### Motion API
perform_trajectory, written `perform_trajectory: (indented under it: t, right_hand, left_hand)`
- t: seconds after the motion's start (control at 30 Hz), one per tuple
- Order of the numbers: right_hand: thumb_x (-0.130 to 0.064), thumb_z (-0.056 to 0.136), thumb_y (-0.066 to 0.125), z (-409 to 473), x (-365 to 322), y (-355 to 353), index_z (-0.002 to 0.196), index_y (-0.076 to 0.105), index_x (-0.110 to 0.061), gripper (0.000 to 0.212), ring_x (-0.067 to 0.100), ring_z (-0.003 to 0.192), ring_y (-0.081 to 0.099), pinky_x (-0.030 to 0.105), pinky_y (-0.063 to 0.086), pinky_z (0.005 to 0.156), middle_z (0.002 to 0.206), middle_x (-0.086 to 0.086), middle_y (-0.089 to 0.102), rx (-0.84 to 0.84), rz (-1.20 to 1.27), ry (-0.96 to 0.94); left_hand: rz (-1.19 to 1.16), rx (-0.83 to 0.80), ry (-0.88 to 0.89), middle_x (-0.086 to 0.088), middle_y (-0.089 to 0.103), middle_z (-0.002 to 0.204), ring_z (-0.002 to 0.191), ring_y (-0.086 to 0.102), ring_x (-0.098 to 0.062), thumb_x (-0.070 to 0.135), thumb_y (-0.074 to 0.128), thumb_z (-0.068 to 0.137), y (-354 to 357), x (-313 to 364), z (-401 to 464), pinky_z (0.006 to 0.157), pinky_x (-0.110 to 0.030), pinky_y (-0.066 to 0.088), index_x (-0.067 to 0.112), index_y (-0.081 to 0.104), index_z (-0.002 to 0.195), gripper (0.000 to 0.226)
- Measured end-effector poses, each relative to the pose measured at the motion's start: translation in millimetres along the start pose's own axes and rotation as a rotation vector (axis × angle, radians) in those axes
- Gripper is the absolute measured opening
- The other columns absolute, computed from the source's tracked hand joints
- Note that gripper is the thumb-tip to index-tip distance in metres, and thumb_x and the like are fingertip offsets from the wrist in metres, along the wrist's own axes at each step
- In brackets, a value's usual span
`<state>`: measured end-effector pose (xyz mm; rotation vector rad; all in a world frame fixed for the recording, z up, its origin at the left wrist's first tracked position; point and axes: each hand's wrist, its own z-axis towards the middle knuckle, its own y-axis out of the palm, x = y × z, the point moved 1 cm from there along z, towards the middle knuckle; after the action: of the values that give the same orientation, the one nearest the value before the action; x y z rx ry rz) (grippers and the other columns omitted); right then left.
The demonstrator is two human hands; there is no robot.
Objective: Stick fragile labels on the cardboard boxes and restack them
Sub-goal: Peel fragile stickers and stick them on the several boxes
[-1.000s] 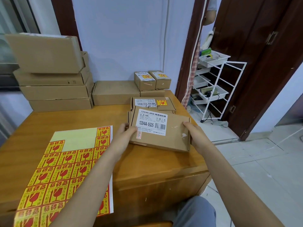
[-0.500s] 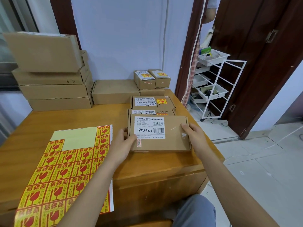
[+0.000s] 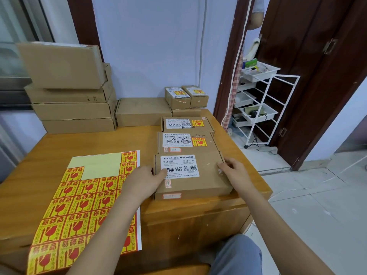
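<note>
Fingers of the left hand (image 3: 146, 180) lie fairly straight across the left edge of the nearest cardboard box (image 3: 200, 181), the thumb tip resting on its white product label (image 3: 179, 166); nothing is pinched. The right hand (image 3: 235, 171) has its fingers bent over the box's right edge, gripping that side. This box lies flat on the wooden table (image 3: 39, 155), near the table's front edge, and carries no yellow sticker on its visible top.

Just behind that box, touching it or nearly so, lies a second flat box (image 3: 186, 142) with a red-and-yellow fragile label (image 3: 199, 141) beside its white label and black handwriting over it. Behind that one comes a third flat box (image 3: 187, 124), also bearing a fragile sticker. Farther back from the nearest box, against the wall, two small boxes (image 3: 185, 97) sit side by side on another carton, each with a yellow sticker on top.

Left of the nearest box, the sticker sheet (image 3: 85, 205) lies flat on the table, its near end hanging over the table's front edge; its upper part is bare backing, the lower rows full of fragile labels. Behind the sheet, at the table's far left corner, stands a stack of large plain cartons (image 3: 73, 104), the top one tilted. A single wide carton (image 3: 143, 111) sits between that stack and the small boxes.

Right of the table, a white wire rack (image 3: 262, 104) stands by a dark door.
</note>
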<state>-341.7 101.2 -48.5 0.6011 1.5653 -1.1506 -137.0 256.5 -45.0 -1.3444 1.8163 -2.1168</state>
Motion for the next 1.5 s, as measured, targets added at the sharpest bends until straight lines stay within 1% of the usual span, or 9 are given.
perform_trajectory:
  t: [0.13,0.27,0.37,0.5,0.6,0.73,0.97,1.2,1.5]
  right_hand:
    - [-0.02,0.093,0.053,4,1,0,0.125,0.053,-0.015,0.032,0.006,0.084,0.054,0.028,0.042,0.077,0.088,-0.007,0.061,0.021,-0.052,0.018]
    - [-0.022,0.096,0.049,6,0,-1,0.129,0.054,-0.013,0.035,0.009,0.102,0.047,0.024,0.036,0.085,0.112,-0.006,0.057,0.087,-0.111,0.008]
    - [-0.021,0.094,0.05,3,-7,-3,0.117,0.063,-0.013,0.027,0.013,0.1,0.051,0.027,0.04,0.083,0.108,-0.002,0.058,0.221,-0.243,-0.122]
    - [-0.016,0.092,0.052,-8,-25,5,0.095,0.067,-0.009,0.016,0.015,0.085,0.052,0.031,0.045,0.075,0.091,-0.002,0.054,0.299,-0.415,-0.35]
    - [-0.013,0.09,0.054,-23,-46,26,0.088,0.067,-0.008,0.014,0.013,0.076,0.051,0.026,0.043,0.065,0.085,-0.003,0.056,0.192,-0.471,-0.531]
    - [-0.012,0.09,0.054,-44,-73,72,0.097,0.067,-0.011,0.015,0.009,0.077,0.054,0.025,0.048,0.067,0.086,-0.009,0.058,-0.077,-0.468,-0.709]
    - [-0.019,0.093,0.049,-57,-105,167,0.117,0.06,-0.01,0.027,0.015,0.086,0.055,0.033,0.048,0.077,0.098,0.002,0.059,-0.324,-0.351,-0.66]
    - [-0.023,0.094,0.049,-39,-105,235,0.135,0.045,-0.006,0.044,0.025,0.116,0.051,0.037,0.047,0.09,0.129,0.011,0.05,-0.39,-0.418,-0.476]
    - [-0.026,0.094,0.044,-18,-116,308,0.129,0.05,-0.007,0.041,0.032,0.123,0.036,0.046,0.029,0.099,0.129,0.013,0.048,-0.362,-0.77,-0.499]
  left_hand:
    - [-0.003,-0.022,0.001,0.008,0.059,0.074,0.071,0.06,-0.011,0.056,0.046,0.09,4,-2,3,0.056,-0.027,0.05,0.026,0.049,0.07,0.036]
    - [-0.092,0.095,0.029,0.004,0.062,0.086,0.077,0.059,-0.012,0.048,0.048,0.092,4,-5,5,0.061,-0.027,0.051,0.021,0.059,0.087,0.03]
    - [-0.158,0.38,0.086,-0.002,0.061,0.098,0.083,0.054,-0.014,0.035,0.05,0.094,-6,-5,2,0.066,-0.026,0.045,0.012,0.063,0.1,0.027]
    - [-0.178,0.512,0.135,-0.002,0.056,0.101,0.085,0.053,-0.017,0.026,0.05,0.093,-24,-10,-1,0.071,-0.03,0.046,0.011,0.063,0.098,0.019]
    - [-0.119,0.505,0.118,-0.003,0.057,0.103,0.083,0.055,-0.019,0.025,0.05,0.094,-35,-26,-1,0.065,-0.028,0.041,0.01,0.063,0.098,0.02]
    - [-0.075,0.543,0.044,-0.01,0.06,0.106,0.084,0.058,-0.024,0.023,0.052,0.093,-51,-58,-1,0.063,-0.029,0.041,0.007,0.064,0.098,0.021]
    - [-0.014,0.513,-0.079,-0.02,0.056,0.12,0.11,0.051,-0.038,0.012,0.05,0.092,-84,-117,13,0.083,-0.041,0.044,0.003,0.064,0.112,0.026]
    - [0.012,0.503,-0.114,-0.024,0.06,0.117,0.11,0.053,-0.041,0.006,0.047,0.094,-106,-180,22,0.09,-0.043,0.041,-0.001,0.06,0.118,0.028]
    - [-0.024,0.433,-0.084,-0.014,0.059,0.122,0.117,0.044,-0.034,0.008,0.051,0.093,-94,-196,22,0.096,-0.042,0.036,0.009,0.063,0.118,0.027]
